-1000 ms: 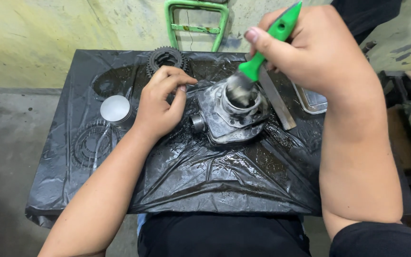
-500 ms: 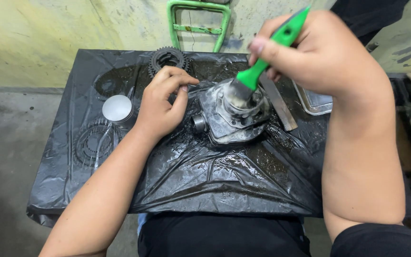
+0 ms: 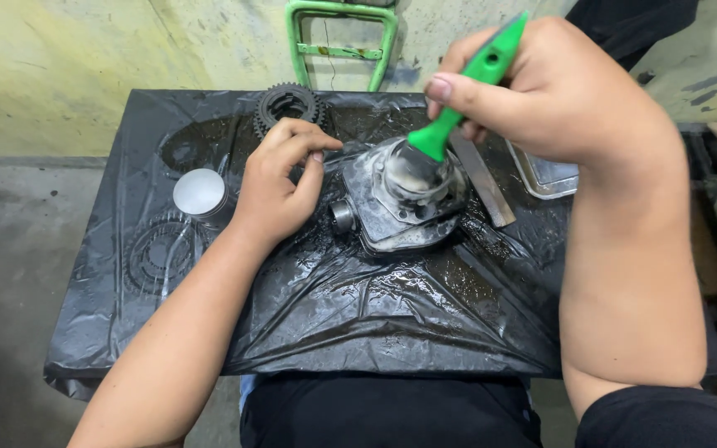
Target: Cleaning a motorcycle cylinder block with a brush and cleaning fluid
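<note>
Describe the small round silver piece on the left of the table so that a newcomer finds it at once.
Start at the black plastic sheet covering the table, then look just outward of the left hand. There stands a short silver cylinder with a flat, pale top. The toothed gear behind it and the ringed part under the plastic in front are dark; it alone is bright and smooth.

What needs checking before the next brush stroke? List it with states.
1. Right hand grips brush: ok.
2. Brush tip inside the cylinder bore: ok.
3. Left hand steadies the cylinder: cannot tell, fingertips at its edge.
4. Plastic sheet covers the table beneath: ok, wet.
5. Piston and gear apart from the brush: ok.
6. Flat bar off the cylinder: cannot tell.
</note>
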